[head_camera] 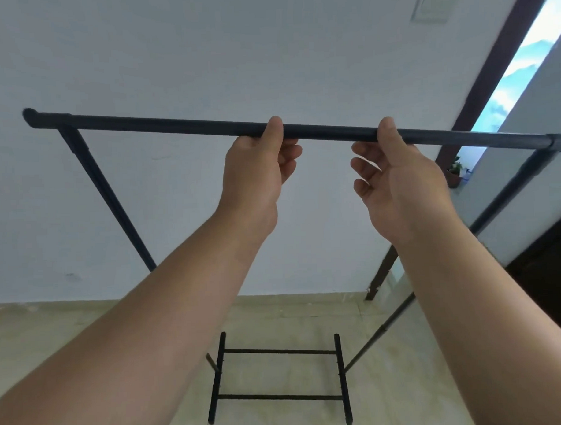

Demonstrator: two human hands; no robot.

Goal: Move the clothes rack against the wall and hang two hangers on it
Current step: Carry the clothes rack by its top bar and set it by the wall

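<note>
The black clothes rack's top bar (180, 124) runs across the view at chest height, close to the white wall (203, 56). Its two slanted legs go down to a base frame (280, 374) on the floor. My left hand (255, 168) holds the bar near its middle, thumb on the near side and fingers curled just under it. My right hand (395, 176) is a little to the right. Its thumb rests on the bar while its fingers are spread loosely below, not wrapped around it. No hangers are in view.
Beige floor tiles (54, 331) meet the wall just behind the rack's base. A dark-framed window (522, 64) is at the right, with a small potted plant (455, 173) on its sill. A dark piece of furniture (551, 266) stands at the right edge.
</note>
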